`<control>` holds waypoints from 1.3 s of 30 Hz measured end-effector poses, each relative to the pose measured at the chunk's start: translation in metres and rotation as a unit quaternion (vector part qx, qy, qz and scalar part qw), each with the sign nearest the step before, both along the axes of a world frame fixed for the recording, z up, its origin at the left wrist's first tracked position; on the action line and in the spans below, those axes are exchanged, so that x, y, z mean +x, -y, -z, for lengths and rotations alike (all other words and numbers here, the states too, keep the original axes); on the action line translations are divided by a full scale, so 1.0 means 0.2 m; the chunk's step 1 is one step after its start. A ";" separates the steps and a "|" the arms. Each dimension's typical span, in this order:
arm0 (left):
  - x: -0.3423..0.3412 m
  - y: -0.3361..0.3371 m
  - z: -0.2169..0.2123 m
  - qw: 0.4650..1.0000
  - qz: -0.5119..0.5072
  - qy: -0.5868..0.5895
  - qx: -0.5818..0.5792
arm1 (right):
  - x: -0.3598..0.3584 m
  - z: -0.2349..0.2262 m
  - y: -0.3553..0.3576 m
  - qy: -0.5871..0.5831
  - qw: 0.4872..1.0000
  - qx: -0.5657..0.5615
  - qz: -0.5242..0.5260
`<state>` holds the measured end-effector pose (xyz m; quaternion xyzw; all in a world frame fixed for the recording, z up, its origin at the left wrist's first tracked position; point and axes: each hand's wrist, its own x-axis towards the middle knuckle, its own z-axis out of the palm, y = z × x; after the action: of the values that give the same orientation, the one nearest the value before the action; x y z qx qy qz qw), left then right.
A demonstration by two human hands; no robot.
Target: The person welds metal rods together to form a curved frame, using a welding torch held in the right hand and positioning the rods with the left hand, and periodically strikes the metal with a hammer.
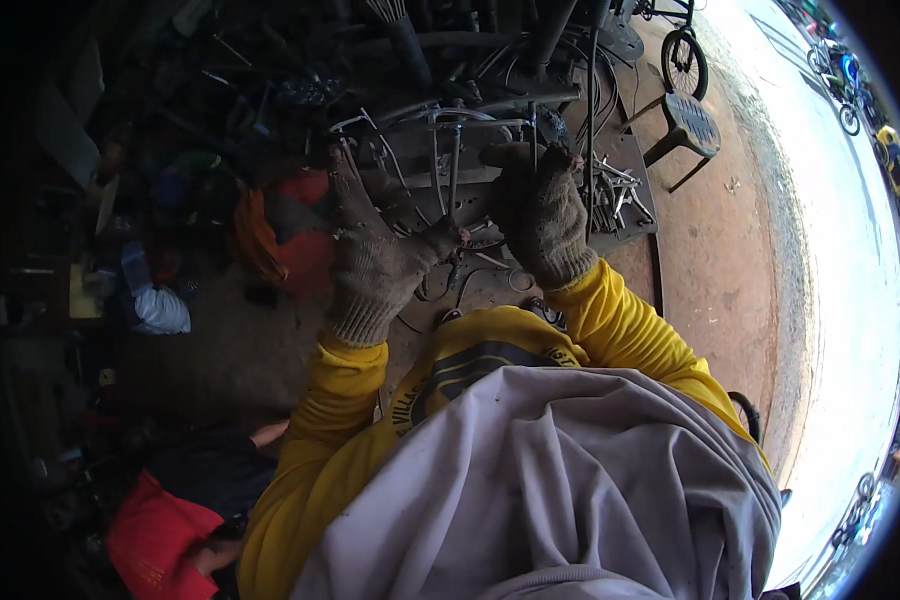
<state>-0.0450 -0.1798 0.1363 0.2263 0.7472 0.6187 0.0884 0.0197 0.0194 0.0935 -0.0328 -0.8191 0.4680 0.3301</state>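
Both my hands wear grey-brown knitted gloves with worn fingertips, and yellow sleeves cover my arms. My left hand (378,265) is raised with fingers stretched upward and thumb out to the right, holding nothing that I can see. Beyond and between my hands stands a frame of thin metal rods (454,165) on a dark workbench (625,150). My right hand (548,215) is up at the frame's right side, thumb and fingers apart, close to an upright dark rod (533,135). Whether it touches that rod cannot be made out.
Short metal pieces (618,193) lie heaped on the bench's right side. Rightward are a plastic chair (688,127), a bicycle wheel (684,64) and a bright road. At left are orange-red cloth (288,235) and a white bag (161,311). A person in red (160,540) is at lower left.
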 end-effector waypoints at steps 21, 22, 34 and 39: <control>-0.32 0.22 -0.07 0.911 0.038 -0.366 -0.184 | 0.01 -0.01 0.34 -0.134 0.960 -0.118 0.216; -0.31 0.21 -0.08 0.911 0.046 -0.360 -0.198 | 0.05 -0.04 0.31 -0.132 0.960 -0.116 0.219; -0.13 0.06 -0.15 0.855 0.072 -0.460 -0.230 | 0.07 -0.08 0.04 0.071 0.977 -0.198 0.033; -0.16 0.04 -0.12 0.854 0.058 -0.451 -0.252 | 0.22 0.06 -0.15 -0.082 0.924 -0.353 0.125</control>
<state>-0.0768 -0.1876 0.1608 0.4934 0.8208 0.2334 -0.1686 0.0643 0.0490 0.0809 -0.2108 -0.5605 0.6829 0.4185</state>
